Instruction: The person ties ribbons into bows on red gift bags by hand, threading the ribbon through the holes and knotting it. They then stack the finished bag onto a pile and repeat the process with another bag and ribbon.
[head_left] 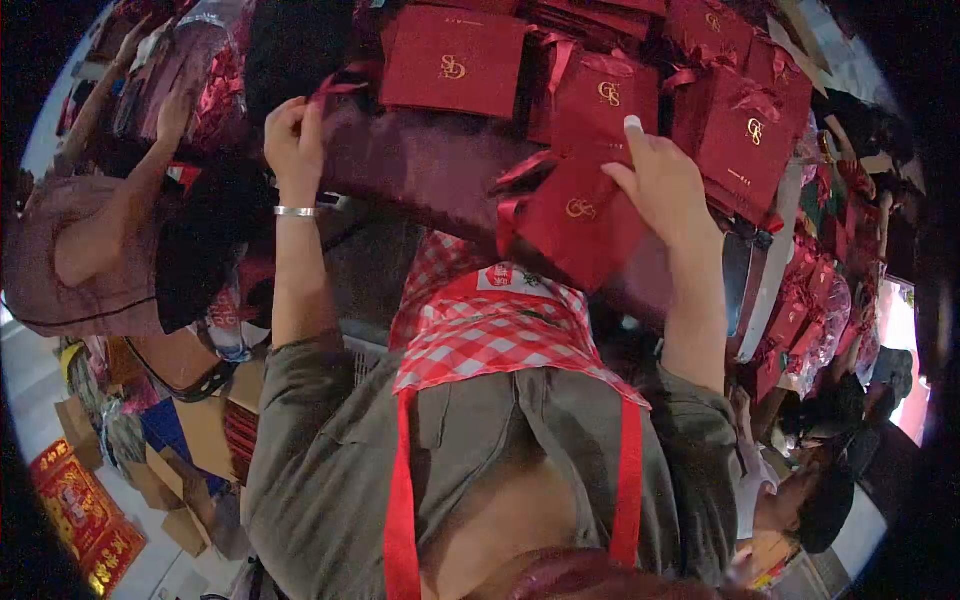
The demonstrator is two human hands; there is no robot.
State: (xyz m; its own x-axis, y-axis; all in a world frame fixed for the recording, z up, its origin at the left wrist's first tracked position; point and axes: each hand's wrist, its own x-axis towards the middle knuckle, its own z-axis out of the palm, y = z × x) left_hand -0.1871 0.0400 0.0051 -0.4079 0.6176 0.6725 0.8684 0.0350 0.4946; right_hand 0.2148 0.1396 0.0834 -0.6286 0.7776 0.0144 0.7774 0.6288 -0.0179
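My left hand (295, 145) is raised at the left end of the table, its fingers curled in a pinch around a dark red ribbon (345, 86). My right hand (665, 190) grips the edge of a red gift bag (580, 215) with a gold monogram; the thumb lies on its face. This bag tilts over the table's near edge, and a red ribbon loop (512, 205) shows at its left side. Just beyond it lies another red gift bag (605, 95), close to my right fingertips. What the fingers under the held bag do is hidden.
Stacks of red gift bags (455, 65) line the far side of the dark red tabletop (410, 165). More bags (745, 140) stand at the right. A co-worker's arm (130, 215) reaches in at the left. Open cardboard boxes (185, 490) sit on the floor at lower left.
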